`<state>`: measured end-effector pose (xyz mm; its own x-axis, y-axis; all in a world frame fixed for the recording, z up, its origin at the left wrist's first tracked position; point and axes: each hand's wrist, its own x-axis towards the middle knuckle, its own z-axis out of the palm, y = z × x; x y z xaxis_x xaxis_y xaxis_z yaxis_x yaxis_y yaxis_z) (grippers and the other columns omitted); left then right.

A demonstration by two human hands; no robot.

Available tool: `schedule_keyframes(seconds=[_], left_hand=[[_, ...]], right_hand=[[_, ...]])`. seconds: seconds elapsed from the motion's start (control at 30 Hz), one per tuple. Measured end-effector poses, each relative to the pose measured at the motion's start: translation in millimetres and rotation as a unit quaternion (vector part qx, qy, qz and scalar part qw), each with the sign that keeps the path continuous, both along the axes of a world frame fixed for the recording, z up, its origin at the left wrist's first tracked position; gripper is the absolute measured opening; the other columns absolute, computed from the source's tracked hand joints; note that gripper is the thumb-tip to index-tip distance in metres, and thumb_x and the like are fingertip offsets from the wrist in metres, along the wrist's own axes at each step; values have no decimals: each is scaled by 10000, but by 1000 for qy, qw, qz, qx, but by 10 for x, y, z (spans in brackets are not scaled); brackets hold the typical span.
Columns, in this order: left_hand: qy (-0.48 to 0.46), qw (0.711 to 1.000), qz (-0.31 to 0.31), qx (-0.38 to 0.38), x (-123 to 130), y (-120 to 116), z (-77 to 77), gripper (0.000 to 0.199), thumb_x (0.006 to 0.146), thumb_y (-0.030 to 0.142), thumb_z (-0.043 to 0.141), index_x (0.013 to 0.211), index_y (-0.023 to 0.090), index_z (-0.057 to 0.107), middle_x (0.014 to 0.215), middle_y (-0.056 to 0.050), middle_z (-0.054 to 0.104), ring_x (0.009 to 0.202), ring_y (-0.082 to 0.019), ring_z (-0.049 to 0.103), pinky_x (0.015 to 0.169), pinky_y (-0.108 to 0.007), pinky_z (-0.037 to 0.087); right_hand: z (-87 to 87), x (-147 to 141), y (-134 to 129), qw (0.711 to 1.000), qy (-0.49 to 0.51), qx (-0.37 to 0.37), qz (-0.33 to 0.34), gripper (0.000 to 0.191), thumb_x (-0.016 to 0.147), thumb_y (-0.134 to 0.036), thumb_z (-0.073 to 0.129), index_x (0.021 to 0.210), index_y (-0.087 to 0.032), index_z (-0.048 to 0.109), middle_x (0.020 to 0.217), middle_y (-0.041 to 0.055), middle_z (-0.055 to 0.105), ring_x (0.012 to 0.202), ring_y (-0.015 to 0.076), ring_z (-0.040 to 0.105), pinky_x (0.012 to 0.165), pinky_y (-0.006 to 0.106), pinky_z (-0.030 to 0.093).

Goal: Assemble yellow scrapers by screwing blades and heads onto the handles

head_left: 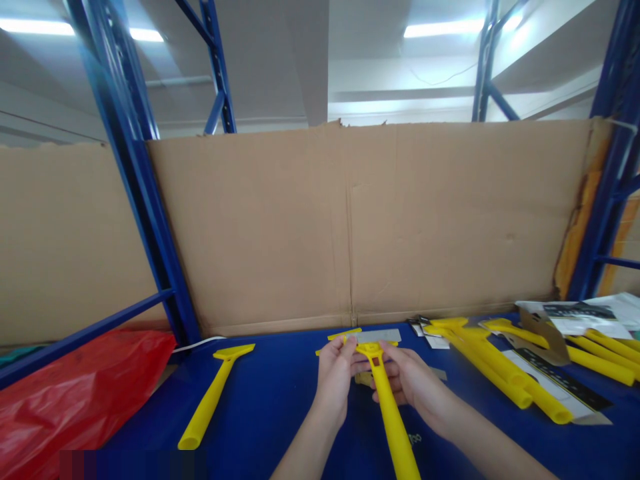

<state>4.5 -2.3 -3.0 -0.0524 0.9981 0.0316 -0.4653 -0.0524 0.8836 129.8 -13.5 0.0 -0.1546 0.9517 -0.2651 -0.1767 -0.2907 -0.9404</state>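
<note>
A yellow plastic scraper (391, 417) is held in front of me, its wide head away from me and its hollow handle toward me. Along the far edge of the head lies a flat grey metal blade (384, 335). My left hand (333, 377) is closed, pinching the left end of the head and blade between thumb and fingers. At the right side of the head, my right hand (414, 381) grips the scraper with the thumb on top and the fingers curled beneath. Behind my left fingers, yellow plastic parts (345, 333) show partly.
Another yellow scraper (215, 397) lies at left on the blue table (270, 400). More yellow scrapers (490, 363) are piled at right beside black-and-white packaging cards (560, 380). A red plastic bag (90, 393) sits far left. A cardboard panel (280, 227) and blue rack posts (145, 200) stand behind.
</note>
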Motion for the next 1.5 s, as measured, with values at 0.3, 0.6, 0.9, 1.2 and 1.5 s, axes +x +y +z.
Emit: schedule_keyframes(seconds=[0.3,0.6,0.9,1.2,1.5], left_hand=[[41,999,7,-6,53,-28,39,286,667,337,728,798,107,620,775,-96,712,583,-163,661,461,-216,510],[37,999,3,-15,52,-38,37,163,739,233,650,817,94,616,742,-89,698,542,-133,639,442,-204,517],[25,999,13,-22,46,-28,27,202,708,262,677,813,103,610,716,-88,693,526,-147,643,432,-214,513],[40,999,10,-26,12,-45,100,333,641,326,733,878,121,617,748,-88,700,537,-167,660,436,-219,503],[59,998,-15,-1,-28,-37,98,382,607,328,749,894,101,641,799,-100,688,588,-171,656,451,-232,511]], right_hand=[[27,-56,-17,999,-4,-10,-38,268,898,-423,428,843,-178,523,454,-36,540,328,118,511,352,210,407],[81,-75,-61,998,-9,-3,-63,252,868,-385,477,732,-179,527,409,-32,519,322,98,487,339,181,378],[82,-71,-54,996,-13,14,-85,192,826,-348,540,731,-181,535,408,-47,507,308,97,478,312,183,359],[56,-73,-20,994,-11,39,-99,216,802,-363,593,696,-186,528,410,-64,482,305,90,463,319,192,386],[43,-69,-25,992,-37,41,-109,223,782,-377,613,699,-189,527,400,-70,483,298,92,459,311,191,371]])
